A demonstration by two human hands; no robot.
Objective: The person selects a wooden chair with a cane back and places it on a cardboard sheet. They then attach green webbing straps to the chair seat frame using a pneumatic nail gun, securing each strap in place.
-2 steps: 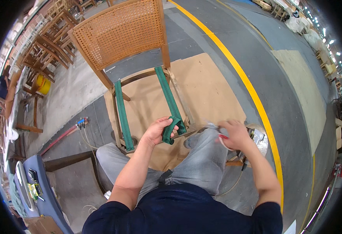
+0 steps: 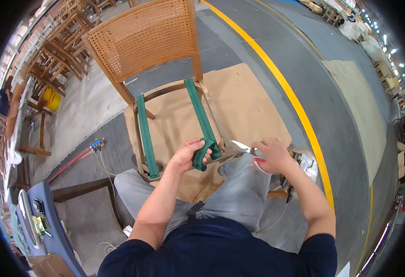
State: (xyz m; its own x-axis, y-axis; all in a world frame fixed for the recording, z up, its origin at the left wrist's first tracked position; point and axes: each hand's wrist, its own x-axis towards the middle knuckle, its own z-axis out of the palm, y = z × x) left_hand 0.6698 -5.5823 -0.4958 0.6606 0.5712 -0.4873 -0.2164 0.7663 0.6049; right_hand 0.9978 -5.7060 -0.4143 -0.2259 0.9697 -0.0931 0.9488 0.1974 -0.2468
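In front of me stands a wooden chair (image 2: 198, 60) with a woven cane back and an open seat frame. Two green webbing straps run from its rear rail to its front rail, a left strap (image 2: 145, 134) and a right strap (image 2: 199, 108). My left hand (image 2: 184, 156) pinches the curled loose end (image 2: 199, 160) of the right strap, near the front rail. To its right, my right hand (image 2: 275, 156) is closed round a pair of scissors (image 2: 242, 146) with red and white handles. The blades point left toward the strap, apart from it.
Brown cardboard (image 2: 253, 101) lies under the chair. A metallic tool (image 2: 306, 166) with a hose is by my right knee. At left are an air hose fitting (image 2: 97, 144), a blue padded piece (image 2: 57, 221), a yellow bucket (image 2: 51, 98) and stacked chair frames (image 2: 57, 55).
My right hand has shifted slightly left with the scissors, and their blades now show more sharply. My left hand and the strap end stay almost in place.
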